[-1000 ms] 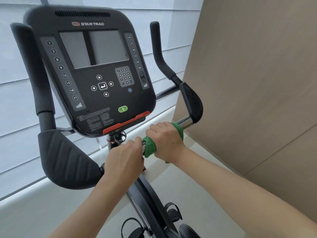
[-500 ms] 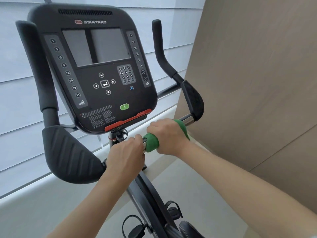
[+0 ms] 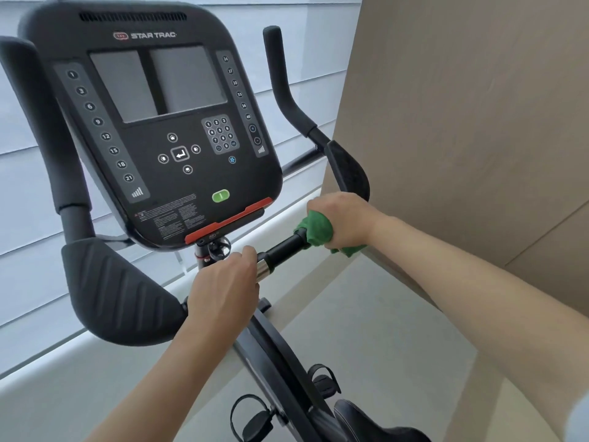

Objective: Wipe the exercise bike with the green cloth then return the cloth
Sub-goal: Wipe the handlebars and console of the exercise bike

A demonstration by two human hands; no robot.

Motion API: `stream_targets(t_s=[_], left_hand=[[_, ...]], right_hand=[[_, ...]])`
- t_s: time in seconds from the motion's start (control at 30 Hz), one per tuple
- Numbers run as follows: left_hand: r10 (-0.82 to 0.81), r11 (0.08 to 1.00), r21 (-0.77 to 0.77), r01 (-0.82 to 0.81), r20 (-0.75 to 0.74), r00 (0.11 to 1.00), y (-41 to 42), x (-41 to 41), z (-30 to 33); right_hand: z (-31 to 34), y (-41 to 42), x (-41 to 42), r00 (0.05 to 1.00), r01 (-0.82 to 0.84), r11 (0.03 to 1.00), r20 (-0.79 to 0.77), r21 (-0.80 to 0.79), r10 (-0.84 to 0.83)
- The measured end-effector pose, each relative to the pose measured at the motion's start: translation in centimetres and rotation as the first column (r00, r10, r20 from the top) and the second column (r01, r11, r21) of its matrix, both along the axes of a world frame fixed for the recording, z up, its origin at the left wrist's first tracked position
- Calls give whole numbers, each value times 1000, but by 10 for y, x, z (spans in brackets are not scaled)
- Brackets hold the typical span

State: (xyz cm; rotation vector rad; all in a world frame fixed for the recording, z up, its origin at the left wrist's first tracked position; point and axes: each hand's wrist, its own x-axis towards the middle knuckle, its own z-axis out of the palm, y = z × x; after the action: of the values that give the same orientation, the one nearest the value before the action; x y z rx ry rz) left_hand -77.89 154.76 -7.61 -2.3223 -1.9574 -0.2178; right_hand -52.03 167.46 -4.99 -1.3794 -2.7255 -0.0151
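Head view: the green cloth (image 3: 315,229) is gripped round the handlebar (image 3: 283,248) by the right hand (image 3: 345,218), the left hand (image 3: 223,291) clasped beside it; bunched cloth could be dragged loose.

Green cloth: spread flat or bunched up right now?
Bunched. The green cloth is wrapped around the black handlebar and gripped by the right hand, with a crumpled end sticking out below the palm.

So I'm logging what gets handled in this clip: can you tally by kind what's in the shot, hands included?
Hands: 2, left hand gripping the handlebar near the stem, right hand gripping the cloth around the handlebar
Green cloth: 1
Exercise bike: 1
Elbow pads: 2, left pad, right pad
Pedals with straps: 2, and
Total: 8
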Motion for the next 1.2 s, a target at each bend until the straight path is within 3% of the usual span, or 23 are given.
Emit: stream_targets(t_s=[0.1, 0.2, 0.3, 0.4, 0.7, 0.87, 1.0, 1.1, 1.2], left_hand=[[7, 1000, 3, -6, -28, 1000, 3, 2, -1], [5, 1000, 2, -5, -24, 1000, 3, 2, -2], [-1, 1000, 3, 1, -14, 1000, 2, 2, -2], [-5, 1000, 19, 6, -20, 1000, 1, 2, -1], [-58, 997, 41, 57, 20, 998, -2, -2, -1], [-233, 963, 169, 210, 127, 964, -7, -10, 0], [-405, 912, 244, 330, 397, 824, -10, -18, 10], [-477, 862, 223, 455, 661, 580, -13, -20, 14], [-547, 694, 172, 700, 757, 357, -31, -6, 15]], right_hand=[[-1, 4, 5, 1000, 7, 999, -2, 47, -7], [-18, -3, 0, 992, 19, 981, -127, 192, 5], [-38, -17, -8, 953, 177, 924, -295, 339, -74], [-46, -31, -22, 911, 299, 896, -379, 329, -165], [-38, -71, -60, 876, 449, 850, -325, 277, -357], [-29, -106, -83, 749, 522, 834, -565, 182, -346], [-23, -152, -83, 683, 503, 863, -632, 43, -366], [-17, -189, -84, 615, 578, 816, -654, -7, -441], [-14, -226, -87, 544, 661, 748, -649, -60, -532]])
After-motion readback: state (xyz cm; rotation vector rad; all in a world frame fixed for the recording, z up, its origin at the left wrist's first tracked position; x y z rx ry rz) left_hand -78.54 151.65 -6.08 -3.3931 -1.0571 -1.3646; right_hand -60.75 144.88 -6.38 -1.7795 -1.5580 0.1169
